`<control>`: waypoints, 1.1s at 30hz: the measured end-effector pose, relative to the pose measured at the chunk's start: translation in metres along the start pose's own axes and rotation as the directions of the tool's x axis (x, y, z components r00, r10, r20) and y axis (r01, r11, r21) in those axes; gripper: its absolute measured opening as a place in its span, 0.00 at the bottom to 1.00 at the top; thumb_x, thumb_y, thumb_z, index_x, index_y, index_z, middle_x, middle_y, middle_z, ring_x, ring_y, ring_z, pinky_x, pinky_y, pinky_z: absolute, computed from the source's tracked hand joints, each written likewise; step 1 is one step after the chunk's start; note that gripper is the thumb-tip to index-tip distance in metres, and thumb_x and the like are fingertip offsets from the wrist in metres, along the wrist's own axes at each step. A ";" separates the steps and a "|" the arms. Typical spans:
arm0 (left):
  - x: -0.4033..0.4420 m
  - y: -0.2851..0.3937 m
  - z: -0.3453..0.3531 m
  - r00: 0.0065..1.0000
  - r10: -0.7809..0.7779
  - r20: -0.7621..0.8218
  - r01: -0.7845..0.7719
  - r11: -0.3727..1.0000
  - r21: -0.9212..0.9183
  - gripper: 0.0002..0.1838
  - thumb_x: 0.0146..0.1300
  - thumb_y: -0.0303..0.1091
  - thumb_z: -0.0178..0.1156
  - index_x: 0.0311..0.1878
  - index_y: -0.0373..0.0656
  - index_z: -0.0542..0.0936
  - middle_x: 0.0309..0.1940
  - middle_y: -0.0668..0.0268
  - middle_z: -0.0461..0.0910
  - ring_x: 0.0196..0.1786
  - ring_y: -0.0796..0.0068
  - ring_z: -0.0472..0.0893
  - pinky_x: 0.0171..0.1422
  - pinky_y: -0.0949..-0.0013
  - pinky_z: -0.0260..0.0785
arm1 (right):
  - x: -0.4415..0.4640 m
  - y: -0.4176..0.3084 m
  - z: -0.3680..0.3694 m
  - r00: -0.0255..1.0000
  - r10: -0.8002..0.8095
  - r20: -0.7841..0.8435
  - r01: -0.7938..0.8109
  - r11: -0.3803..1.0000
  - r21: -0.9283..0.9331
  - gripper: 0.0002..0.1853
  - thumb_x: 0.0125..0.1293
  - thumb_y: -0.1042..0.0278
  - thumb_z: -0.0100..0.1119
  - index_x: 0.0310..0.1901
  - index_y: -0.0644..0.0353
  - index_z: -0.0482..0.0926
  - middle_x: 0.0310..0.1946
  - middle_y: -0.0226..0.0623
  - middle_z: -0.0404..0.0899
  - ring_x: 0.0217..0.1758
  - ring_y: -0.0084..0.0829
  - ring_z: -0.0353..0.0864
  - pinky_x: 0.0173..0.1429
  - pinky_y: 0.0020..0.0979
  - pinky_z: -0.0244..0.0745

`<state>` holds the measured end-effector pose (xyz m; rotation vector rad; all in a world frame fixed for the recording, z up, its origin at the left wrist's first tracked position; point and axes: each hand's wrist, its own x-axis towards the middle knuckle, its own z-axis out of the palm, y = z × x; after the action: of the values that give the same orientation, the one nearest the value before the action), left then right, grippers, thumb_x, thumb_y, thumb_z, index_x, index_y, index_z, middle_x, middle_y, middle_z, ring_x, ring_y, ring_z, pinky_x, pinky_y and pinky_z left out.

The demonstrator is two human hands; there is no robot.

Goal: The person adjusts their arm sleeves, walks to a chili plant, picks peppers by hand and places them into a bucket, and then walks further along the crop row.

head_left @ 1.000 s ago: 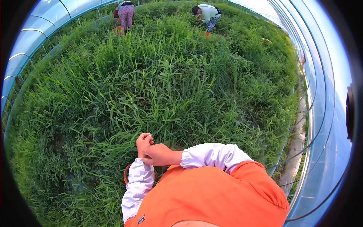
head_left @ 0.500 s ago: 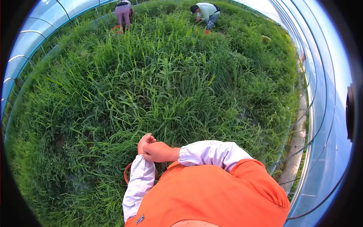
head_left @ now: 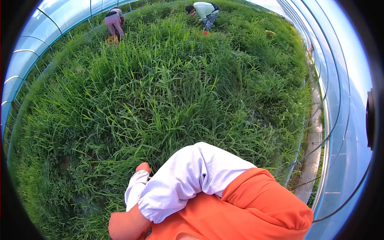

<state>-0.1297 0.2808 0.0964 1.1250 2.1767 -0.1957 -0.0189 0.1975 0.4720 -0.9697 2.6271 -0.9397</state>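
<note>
My right arm reaches across my orange top (head_left: 256, 200), its white sleeve cover (head_left: 176, 184) bent at the elbow. At the lower left, my right hand (head_left: 125, 226) lies by the upper end of the other white sleeve cover (head_left: 136, 188), on my left arm. Its fingers are turned away and hidden. My left hand (head_left: 143, 167) shows only in part beyond that cuff, low over the green grass (head_left: 168, 108). How its fingers are held cannot be made out.
Two people bend over the growth at the back, one in pink patterned trousers (head_left: 114, 24), one in a white top (head_left: 206, 10). A red container (head_left: 112, 40) stands by the first. Plastic sheeting on hoops (head_left: 340, 120) curves along both sides, with a pale strip (head_left: 314, 144) at right.
My right hand has left my left wrist and moved down along the left arm towards me. The red rim under my left arm is now hidden. The view has shifted slightly.
</note>
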 end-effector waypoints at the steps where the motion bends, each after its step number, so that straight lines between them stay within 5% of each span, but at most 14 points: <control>1: 0.003 0.006 0.004 0.999 -0.036 0.033 0.034 0.996 0.077 0.12 0.54 0.35 0.59 0.41 0.44 0.83 0.41 0.56 0.82 0.48 0.54 0.81 0.52 0.58 0.72 | 0.009 0.003 0.012 1.000 0.007 0.017 -0.006 1.000 -0.022 0.12 0.50 0.61 0.59 0.27 0.61 0.84 0.24 0.41 0.82 0.29 0.43 0.82 0.33 0.42 0.75; 4: 0.000 0.036 0.007 0.998 -0.015 0.067 0.007 0.993 0.119 0.12 0.54 0.35 0.59 0.41 0.44 0.83 0.41 0.56 0.82 0.47 0.54 0.81 0.52 0.58 0.72 | 0.027 0.015 0.035 0.997 0.019 0.076 -0.013 0.996 -0.088 0.12 0.52 0.61 0.59 0.30 0.61 0.85 0.26 0.39 0.83 0.31 0.41 0.83 0.34 0.40 0.76; 7: -0.010 0.063 0.003 0.996 0.052 0.067 -0.057 0.995 0.077 0.12 0.54 0.35 0.59 0.41 0.44 0.83 0.41 0.56 0.82 0.47 0.55 0.81 0.52 0.58 0.72 | 0.028 0.025 0.033 0.953 -0.002 0.304 0.028 0.996 -0.081 0.13 0.54 0.60 0.60 0.33 0.61 0.85 0.30 0.38 0.84 0.35 0.39 0.83 0.36 0.39 0.77; 11: -0.019 0.083 -0.003 0.993 0.103 0.055 -0.105 0.994 0.031 0.12 0.54 0.35 0.59 0.41 0.44 0.83 0.40 0.56 0.82 0.47 0.55 0.81 0.52 0.58 0.72 | 0.070 0.071 0.097 0.792 0.160 0.589 -0.432 0.829 0.355 0.16 0.55 0.58 0.60 0.41 0.61 0.83 0.36 0.40 0.83 0.33 0.37 0.82 0.35 0.35 0.78; 13: -0.026 0.086 -0.006 0.992 0.117 0.049 -0.118 0.993 0.015 0.12 0.54 0.35 0.59 0.41 0.44 0.83 0.40 0.56 0.83 0.47 0.55 0.81 0.52 0.58 0.72 | 0.033 0.032 0.010 0.726 0.025 0.688 -0.296 0.914 0.279 0.19 0.55 0.58 0.59 0.45 0.62 0.81 0.43 0.41 0.80 0.39 0.36 0.80 0.40 0.35 0.80; 16: -0.037 0.085 -0.009 0.990 0.137 0.041 -0.138 0.990 -0.001 0.12 0.54 0.36 0.59 0.41 0.44 0.83 0.40 0.56 0.83 0.47 0.55 0.81 0.51 0.58 0.72 | 0.024 0.016 -0.016 0.594 -0.047 0.803 -0.192 0.961 0.198 0.20 0.55 0.60 0.57 0.46 0.66 0.80 0.46 0.41 0.79 0.46 0.35 0.78 0.42 0.34 0.79; 19: -0.039 0.087 -0.012 0.987 0.156 0.035 -0.156 0.988 -0.014 0.12 0.54 0.36 0.59 0.41 0.44 0.83 0.40 0.56 0.83 0.46 0.55 0.81 0.51 0.59 0.72 | 0.014 0.010 -0.019 0.695 0.021 0.719 -0.167 0.977 0.133 0.19 0.54 0.62 0.56 0.44 0.68 0.81 0.43 0.44 0.81 0.43 0.38 0.80 0.42 0.36 0.78; 22: -0.037 0.088 -0.017 0.984 0.176 0.022 -0.175 0.984 -0.029 0.12 0.54 0.36 0.60 0.41 0.44 0.83 0.40 0.56 0.83 0.46 0.55 0.81 0.51 0.59 0.72 | 0.027 0.023 0.025 0.900 0.025 0.435 -0.108 0.980 0.168 0.17 0.50 0.66 0.57 0.39 0.69 0.83 0.39 0.49 0.82 0.41 0.44 0.82 0.43 0.40 0.77; 31: -0.035 0.097 -0.024 0.974 0.227 -0.011 -0.227 0.970 -0.085 0.12 0.54 0.36 0.60 0.40 0.43 0.83 0.39 0.56 0.83 0.46 0.55 0.81 0.51 0.59 0.72 | 0.006 0.005 0.011 0.969 0.172 0.178 -0.205 0.960 0.188 0.12 0.47 0.68 0.57 0.30 0.67 0.84 0.29 0.49 0.82 0.35 0.48 0.83 0.38 0.42 0.77; 33: -0.035 0.098 -0.025 0.972 0.234 -0.021 -0.235 0.967 -0.098 0.12 0.54 0.36 0.60 0.40 0.43 0.83 0.39 0.56 0.83 0.45 0.56 0.81 0.51 0.59 0.72 | 0.011 0.002 0.019 0.971 0.159 0.177 -0.172 0.983 0.059 0.13 0.44 0.67 0.61 0.31 0.64 0.84 0.31 0.44 0.83 0.36 0.44 0.83 0.37 0.41 0.77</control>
<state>-0.0527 0.3283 0.1536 1.3145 2.0168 0.0233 -0.0212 0.1821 0.4564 -0.7636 2.4664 -0.8651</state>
